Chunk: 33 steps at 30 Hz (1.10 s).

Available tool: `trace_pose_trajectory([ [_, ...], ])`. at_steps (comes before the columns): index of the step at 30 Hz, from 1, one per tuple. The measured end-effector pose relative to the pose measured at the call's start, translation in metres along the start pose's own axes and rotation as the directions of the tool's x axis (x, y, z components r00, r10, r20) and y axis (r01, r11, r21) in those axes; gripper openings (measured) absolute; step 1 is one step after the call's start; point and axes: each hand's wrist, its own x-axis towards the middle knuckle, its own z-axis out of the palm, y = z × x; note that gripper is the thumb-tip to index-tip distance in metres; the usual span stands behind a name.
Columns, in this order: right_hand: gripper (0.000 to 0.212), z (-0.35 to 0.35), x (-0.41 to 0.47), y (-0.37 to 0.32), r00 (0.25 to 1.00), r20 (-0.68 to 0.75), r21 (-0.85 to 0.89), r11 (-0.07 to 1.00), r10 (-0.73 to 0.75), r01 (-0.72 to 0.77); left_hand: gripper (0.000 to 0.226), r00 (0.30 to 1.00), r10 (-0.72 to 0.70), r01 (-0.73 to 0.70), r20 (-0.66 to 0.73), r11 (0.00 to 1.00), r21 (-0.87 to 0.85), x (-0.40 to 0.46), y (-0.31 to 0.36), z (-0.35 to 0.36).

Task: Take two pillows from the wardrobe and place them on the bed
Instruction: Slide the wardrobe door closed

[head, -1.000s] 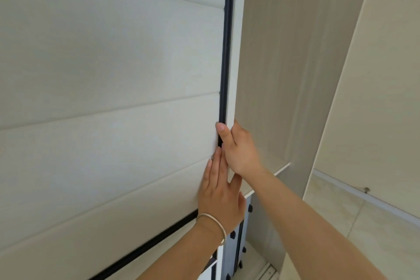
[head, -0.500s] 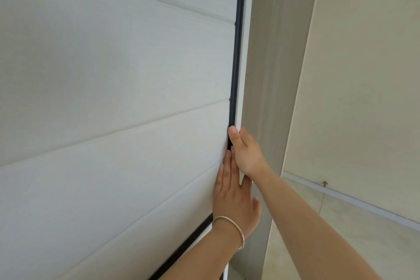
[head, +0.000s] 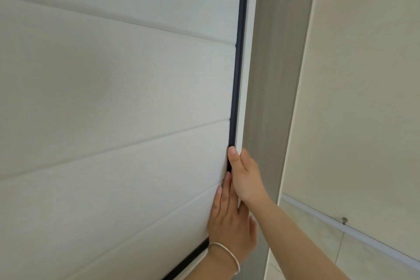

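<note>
The white panelled wardrobe door (head: 118,102) fills the left and middle of the view, with a dark strip down its right edge. My right hand (head: 244,175) wraps around that edge, thumb on the front and fingers behind it. Just below, my left hand (head: 229,223), wearing a thin bangle, lies flat on the door face with fingers straight. The grey-brown wardrobe side panel (head: 272,88) stands just right of the door edge. The wardrobe's inside is hidden, and no pillows or bed are in view.
A cream wall (head: 363,98) lies to the right, with a pale baseboard and a small metal door stop (head: 344,220) low on it. Light floor tiles (head: 318,252) show at the bottom right.
The door edge has slid right toward the side panel, closing the gap that showed the shelf and the wardrobe's inside. Both hands moved right with it.
</note>
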Motion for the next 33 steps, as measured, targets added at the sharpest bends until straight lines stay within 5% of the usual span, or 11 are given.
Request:
trace_pose_trajectory([
  [4, 0.060, -0.019, 0.025, 0.024, 0.992, -0.096, -0.125, 0.990, -0.077, 0.065, 0.073, 1.000, 0.017, -0.017, -0.003, 1.000, 0.019, 0.022, 0.019, 0.028],
  [9, 0.057, -0.044, 0.047, 0.043, 0.912, -0.223, -0.513, 0.837, -0.343, 0.190, 0.077, 1.000, 0.025, -0.026, 0.010, 0.995, 0.091, 0.044, 0.040, 0.059],
  [13, 0.058, -0.063, 0.061, 0.057, 0.896, -0.224, -0.661, 0.735, -0.384, 0.150, 0.074, 1.000, 0.027, -0.027, -0.001, 0.994, 0.104, 0.058, 0.053, 0.073],
  [33, 0.059, -0.110, 0.107, 0.085, 0.883, -0.140, -0.827, 0.544, -0.448, 0.144, 0.081, 0.986, 0.060, -0.067, 0.155, 0.997, 0.043, 0.103, 0.089, 0.109],
])
